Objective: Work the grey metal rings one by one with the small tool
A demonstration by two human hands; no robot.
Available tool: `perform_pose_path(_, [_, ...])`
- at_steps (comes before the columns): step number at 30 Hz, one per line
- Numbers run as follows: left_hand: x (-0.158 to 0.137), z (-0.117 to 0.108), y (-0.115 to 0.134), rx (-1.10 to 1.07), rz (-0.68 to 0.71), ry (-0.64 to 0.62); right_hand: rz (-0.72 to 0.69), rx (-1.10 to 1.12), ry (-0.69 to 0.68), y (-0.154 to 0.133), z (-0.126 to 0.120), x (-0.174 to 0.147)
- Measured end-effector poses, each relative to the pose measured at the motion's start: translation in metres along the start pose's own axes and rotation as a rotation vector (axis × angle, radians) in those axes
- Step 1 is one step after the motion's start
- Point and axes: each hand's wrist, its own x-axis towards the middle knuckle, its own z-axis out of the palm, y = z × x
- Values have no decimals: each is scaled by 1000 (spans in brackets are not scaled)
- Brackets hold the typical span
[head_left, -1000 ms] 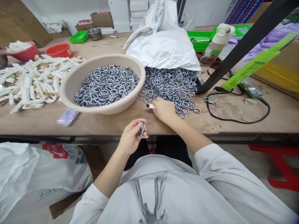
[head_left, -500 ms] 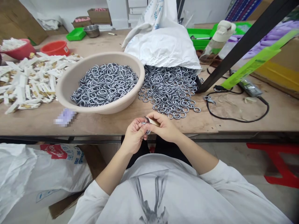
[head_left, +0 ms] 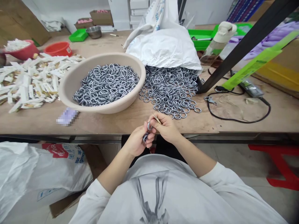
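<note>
My left hand (head_left: 138, 138) is closed around grey metal rings: one ring (head_left: 149, 126) stands up at its fingertips and another (head_left: 145, 137) sits lower among the fingers. My right hand (head_left: 167, 127) touches the upper ring with its thumb and fingers. It also grips a small knife (head_left: 157, 118), a slim pale handle seen nearly edge-on; its blade is hard to make out. Both hands meet at the table's front edge. Just beyond them lies a loose pile of rings (head_left: 171, 93), and to the left stands a beige basin (head_left: 104, 109) holding many more.
A white sack (head_left: 163, 46) lies behind the ring pile. White strips (head_left: 30, 82) cover the table's left side near a red bowl (head_left: 58, 49). On the right are a slanted black post (head_left: 233, 56), a cable (head_left: 240, 119) and a bottle (head_left: 216, 42). A red stool (head_left: 280, 168) stands below.
The knife has turned in my right hand, from its dark blade pointing at the left fingers to lying edge-on. Two rings now show in my left hand, one raised at the fingertips.
</note>
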Motion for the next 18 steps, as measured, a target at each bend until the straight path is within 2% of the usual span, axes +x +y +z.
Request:
perform_pose_path(3, [-1,6,-3,-43,19,-1,-18,-43,8,3,2,-4])
perform_pose_path(7, [-2,10,-7,-37,126,121,-169,-318,101,1,2,-10])
perform_pose_path(9, [-2,11,-7,-11,132,122,-146,-366,108,-1,2,-10])
perform_pose_path(13, [-1,10,-6,-23,97,118,-31,-302,60,-2,3,-5])
perform_pose_path(18, [-1,11,-7,-13,142,160,-129,-462,147,-4,0,-3])
